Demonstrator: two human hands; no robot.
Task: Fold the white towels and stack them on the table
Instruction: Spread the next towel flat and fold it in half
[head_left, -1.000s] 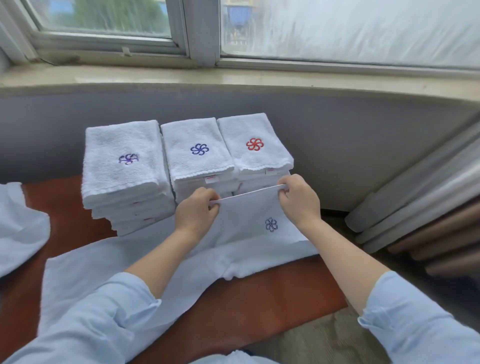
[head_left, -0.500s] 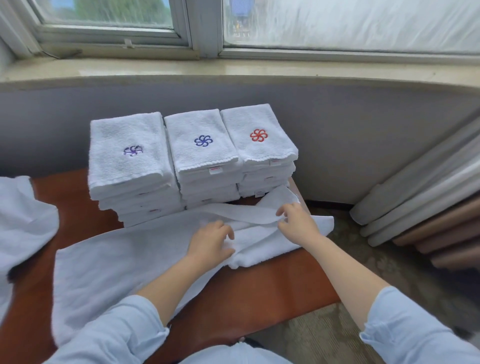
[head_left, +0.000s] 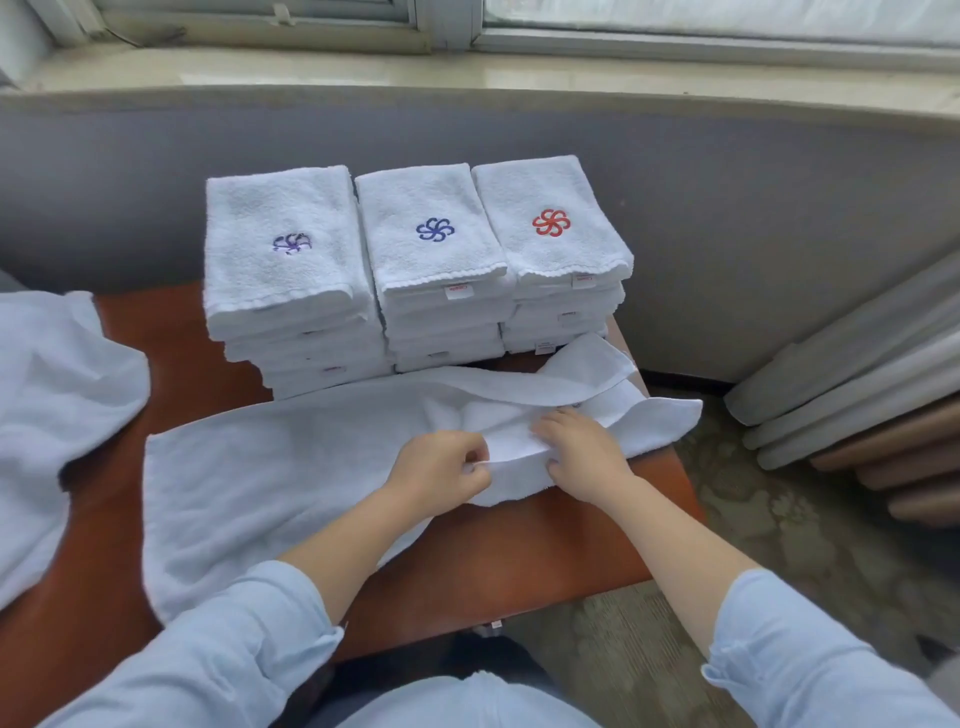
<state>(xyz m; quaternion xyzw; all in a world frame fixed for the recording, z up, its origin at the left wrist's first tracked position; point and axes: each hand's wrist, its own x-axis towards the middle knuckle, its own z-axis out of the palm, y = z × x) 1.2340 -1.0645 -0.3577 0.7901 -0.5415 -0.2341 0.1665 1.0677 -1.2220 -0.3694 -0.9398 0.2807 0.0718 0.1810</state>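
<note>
Wooden table (head_left: 519, 551), three folded stacks (head_left: 431, 260) at the back; my left hand (head_left: 441, 470) pinches the loose towel (head_left: 270, 483), right hand (head_left: 582, 449) grips its fold.

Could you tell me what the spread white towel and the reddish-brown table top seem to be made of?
The spread white towel: probably cotton terry, matte, nubbly pile. The reddish-brown table top: perhaps varnished wood or laminate, smooth with faint sheen.
</note>
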